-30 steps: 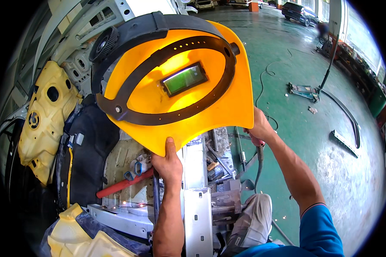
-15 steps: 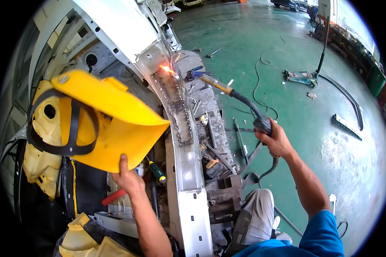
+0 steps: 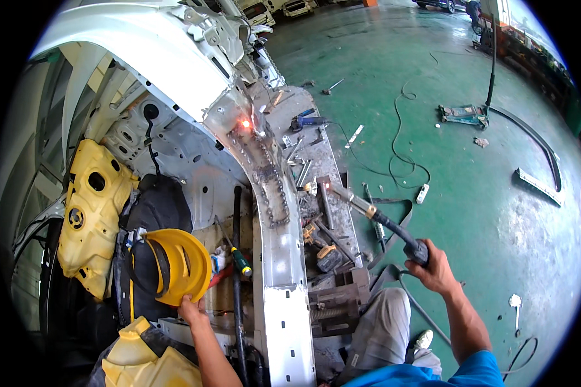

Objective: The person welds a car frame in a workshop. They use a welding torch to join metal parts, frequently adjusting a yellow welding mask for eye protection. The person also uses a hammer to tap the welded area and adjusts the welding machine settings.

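Observation:
My left hand (image 3: 192, 311) grips the lower edge of a yellow welding mask (image 3: 192, 267) with a black headband, low inside the car body on the left. My right hand (image 3: 434, 267) is wrapped round the black handle of a welding torch (image 3: 400, 231). The torch points up and left, its tip glowing faintly over the tool-strewn stand, apart from the metal. Between my hands runs a bare metal car sill (image 3: 283, 251), with a patch edged by a row of dark weld beads. At its upper end a small spot (image 3: 245, 124) glows red.
A screwdriver (image 3: 241, 261) and a dark bar (image 3: 237, 213) lie left of the sill. Right of it, an angle grinder (image 3: 308, 122) and several tools lie on the stand (image 3: 332, 158). A floor jack (image 3: 465, 115), cables and a metal strip (image 3: 540, 186) are on the green floor.
The welding mask has dropped down and turned in my left hand. My right hand has drawn the torch down and right, away from the sill. The bright orange spot has shrunk to a red glow.

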Tool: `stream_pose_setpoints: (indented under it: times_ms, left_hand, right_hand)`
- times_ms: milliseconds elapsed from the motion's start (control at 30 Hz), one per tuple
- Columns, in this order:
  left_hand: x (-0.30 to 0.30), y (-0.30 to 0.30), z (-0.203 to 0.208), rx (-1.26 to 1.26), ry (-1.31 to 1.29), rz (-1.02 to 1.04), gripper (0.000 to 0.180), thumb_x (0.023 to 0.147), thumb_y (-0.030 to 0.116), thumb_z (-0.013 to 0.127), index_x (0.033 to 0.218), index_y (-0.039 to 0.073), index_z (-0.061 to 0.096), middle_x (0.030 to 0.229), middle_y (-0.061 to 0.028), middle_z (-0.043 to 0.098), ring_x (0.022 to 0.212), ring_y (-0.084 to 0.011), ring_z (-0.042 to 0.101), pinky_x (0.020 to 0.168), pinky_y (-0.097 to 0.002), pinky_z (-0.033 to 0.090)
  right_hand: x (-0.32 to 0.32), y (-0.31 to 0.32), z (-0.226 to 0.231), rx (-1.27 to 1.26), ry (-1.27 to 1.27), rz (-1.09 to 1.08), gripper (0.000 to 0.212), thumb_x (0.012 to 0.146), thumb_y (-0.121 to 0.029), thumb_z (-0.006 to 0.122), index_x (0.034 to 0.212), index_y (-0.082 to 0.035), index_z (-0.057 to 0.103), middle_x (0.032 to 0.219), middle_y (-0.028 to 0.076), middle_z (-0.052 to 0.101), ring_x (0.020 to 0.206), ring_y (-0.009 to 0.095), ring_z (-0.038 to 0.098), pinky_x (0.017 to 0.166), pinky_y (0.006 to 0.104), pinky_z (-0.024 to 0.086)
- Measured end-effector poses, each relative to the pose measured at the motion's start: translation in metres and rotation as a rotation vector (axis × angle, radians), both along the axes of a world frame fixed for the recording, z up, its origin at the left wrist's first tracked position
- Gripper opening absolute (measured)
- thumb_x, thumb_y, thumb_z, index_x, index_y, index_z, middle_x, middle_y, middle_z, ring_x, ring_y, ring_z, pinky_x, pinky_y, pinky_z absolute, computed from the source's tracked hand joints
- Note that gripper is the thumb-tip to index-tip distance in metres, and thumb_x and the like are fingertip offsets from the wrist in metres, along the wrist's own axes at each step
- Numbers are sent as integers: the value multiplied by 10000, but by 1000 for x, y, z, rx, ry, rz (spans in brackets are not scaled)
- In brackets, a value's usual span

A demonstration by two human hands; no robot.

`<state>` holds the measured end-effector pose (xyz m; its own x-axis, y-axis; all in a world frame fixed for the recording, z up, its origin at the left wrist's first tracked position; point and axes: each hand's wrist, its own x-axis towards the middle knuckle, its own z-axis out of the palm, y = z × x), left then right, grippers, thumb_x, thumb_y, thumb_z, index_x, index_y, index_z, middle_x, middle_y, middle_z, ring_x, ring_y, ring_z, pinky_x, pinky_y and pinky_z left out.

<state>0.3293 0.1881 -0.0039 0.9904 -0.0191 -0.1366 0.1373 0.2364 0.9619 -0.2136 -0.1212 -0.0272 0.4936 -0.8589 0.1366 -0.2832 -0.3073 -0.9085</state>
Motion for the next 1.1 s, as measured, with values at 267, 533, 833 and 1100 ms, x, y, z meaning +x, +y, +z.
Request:
stream_pose_setpoints:
  times_ms: [267, 533, 833, 1100]
  left_hand:
    - [36, 51, -1, 149, 209, 6, 383, 881, 236, 454, 1149, -30, 523, 970, -205, 657, 833, -318, 681, 760, -409, 585]
    - [27, 72, 13, 212, 246, 45, 492, 922, 407, 532, 1191, -3, 494, 1080, -214, 609, 914, -374, 654, 778, -444, 574]
    - [-215, -10, 134, -15, -425, -22, 396, 946, 217, 565, 1267, -8, 514, 993, -143, 628, 862, -250, 630, 737, -337, 531]
    - [-511, -51, 227, -561, -1345, -1279, 665, 910, 409, 587, 1377, -37, 424, 1098, -324, 557, 889, -437, 613, 707, -486, 547]
  right_hand:
    - [-33, 37, -19, 25, -30, -30, 462, 759, -178, 735, 1140, 4, 548, 864, 193, 660, 780, 353, 667, 723, 396, 526]
    - [-69, 72, -34, 12, -78, -29, 465, 736, -164, 750, 1121, 8, 556, 863, 182, 668, 755, 336, 659, 708, 390, 527]
    - [-169, 90, -27, 58, -123, -139, 455, 743, -123, 739, 1127, 25, 545, 858, 171, 669, 740, 284, 661, 716, 358, 527]
    - [-266, 108, -35, 110, -98, -306, 426, 762, -59, 689, 1141, 32, 517, 843, 137, 628, 734, 198, 590, 725, 322, 498]
